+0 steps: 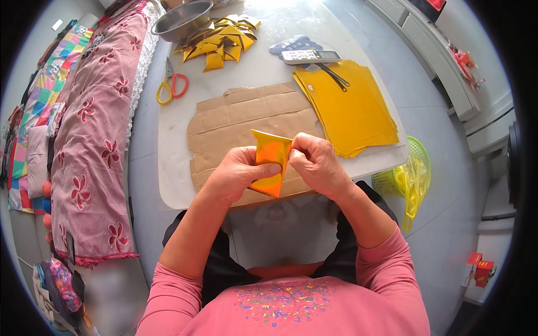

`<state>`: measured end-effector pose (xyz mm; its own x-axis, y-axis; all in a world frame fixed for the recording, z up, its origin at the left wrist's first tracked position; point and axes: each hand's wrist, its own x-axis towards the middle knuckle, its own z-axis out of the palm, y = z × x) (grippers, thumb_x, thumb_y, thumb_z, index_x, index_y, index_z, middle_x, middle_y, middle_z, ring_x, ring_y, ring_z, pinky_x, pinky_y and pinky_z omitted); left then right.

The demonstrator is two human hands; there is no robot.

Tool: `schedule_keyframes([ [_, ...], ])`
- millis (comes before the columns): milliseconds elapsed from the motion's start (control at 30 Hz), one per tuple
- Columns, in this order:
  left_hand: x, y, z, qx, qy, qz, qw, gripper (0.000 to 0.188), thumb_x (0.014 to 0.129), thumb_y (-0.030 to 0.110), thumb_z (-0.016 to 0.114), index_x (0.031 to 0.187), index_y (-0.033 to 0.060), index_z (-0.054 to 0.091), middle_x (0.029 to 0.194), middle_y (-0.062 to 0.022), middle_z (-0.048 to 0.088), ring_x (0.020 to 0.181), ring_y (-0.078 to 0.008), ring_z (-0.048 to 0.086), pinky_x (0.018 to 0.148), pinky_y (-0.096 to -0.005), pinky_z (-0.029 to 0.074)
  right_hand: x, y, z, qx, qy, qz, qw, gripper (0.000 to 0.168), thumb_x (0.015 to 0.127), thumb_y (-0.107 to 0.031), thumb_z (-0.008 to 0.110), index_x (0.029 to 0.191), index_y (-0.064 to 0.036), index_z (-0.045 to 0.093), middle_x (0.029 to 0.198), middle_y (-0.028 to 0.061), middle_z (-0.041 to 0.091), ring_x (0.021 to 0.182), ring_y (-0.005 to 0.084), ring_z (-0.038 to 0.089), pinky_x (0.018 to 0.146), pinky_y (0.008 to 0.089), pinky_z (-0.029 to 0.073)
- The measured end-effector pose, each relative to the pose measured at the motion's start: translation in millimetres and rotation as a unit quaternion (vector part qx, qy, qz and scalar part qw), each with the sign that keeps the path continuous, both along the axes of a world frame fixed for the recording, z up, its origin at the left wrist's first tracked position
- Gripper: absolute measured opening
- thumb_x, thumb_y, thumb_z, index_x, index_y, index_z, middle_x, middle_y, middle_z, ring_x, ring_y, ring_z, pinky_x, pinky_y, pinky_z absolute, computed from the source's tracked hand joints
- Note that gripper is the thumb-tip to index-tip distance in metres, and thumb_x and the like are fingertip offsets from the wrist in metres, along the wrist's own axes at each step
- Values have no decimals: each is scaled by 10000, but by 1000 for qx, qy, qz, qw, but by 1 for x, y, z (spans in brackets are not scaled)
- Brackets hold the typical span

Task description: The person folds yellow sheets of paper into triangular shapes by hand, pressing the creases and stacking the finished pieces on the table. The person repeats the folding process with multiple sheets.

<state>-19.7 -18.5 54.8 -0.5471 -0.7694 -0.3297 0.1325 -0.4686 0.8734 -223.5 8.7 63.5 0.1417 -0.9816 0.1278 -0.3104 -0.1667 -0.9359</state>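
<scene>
Between my hands is a folded piece of shiny gold paper (270, 153), held above a flattened cardboard sheet (252, 111). My left hand (243, 170) grips its left side, thumb across the front. My right hand (313, 161) has its fingers curled at the paper's upper right edge. A stack of flat gold paper sheets (357, 113) lies to the right of the cardboard, with black-handled tweezers or a similar slim tool (334, 77) on top. At the table's far side is a pile of folded gold paper pieces (225, 40).
Scissors with red and yellow handles (172, 88) lie on the white table (172, 168) at the left. A metal basin (183, 19) stands behind them. A white remote control (311, 56) rests behind the stack. A green basket (384, 182) with a yellow bag is at the right.
</scene>
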Motion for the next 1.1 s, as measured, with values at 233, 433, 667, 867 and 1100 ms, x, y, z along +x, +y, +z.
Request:
schedule_keyframes([
  [233,3,-1,1,15,9,12,1000,240,853,91,760,1067,3,698,945,-48,697,821,-132,664,746,-296,559,-5,-5,0,39,-120,21,992,222,936,-172,653,855,32,624,712,16,582,664,70,497,572,290,423],
  [433,1,0,0,3,-6,-2,1000,234,857,95,754,1065,0,699,953,-43,694,831,-119,652,755,-283,540,-2,-3,0,67,-73,42,994,287,929,-239,707,848,27,637,675,-13,536,661,55,447,555,261,391],
  [667,1,0,-1,1,-6,-23,1000,225,865,95,745,1062,-3,696,958,-37,686,846,-110,643,757,-270,521,6,-2,-13,56,-73,-19,996,290,905,-173,706,727,22,585,628,-4,498,617,58,416,518,269,368],
  [867,1,0,-2,23,10,-29,999,231,873,120,750,1064,3,693,961,-39,686,851,-117,650,763,-269,522,11,3,-13,35,-87,-31,995,285,901,-166,706,725,21,582,618,2,493,614,61,426,513,275,371],
  [1100,-2,3,4,22,-46,-52,997,237,869,115,755,1067,1,692,957,-44,693,849,-125,657,762,-280,527,5,-2,-12,63,-104,-1,993,289,926,-221,698,784,24,641,649,-4,548,631,59,459,544,265,401],
])
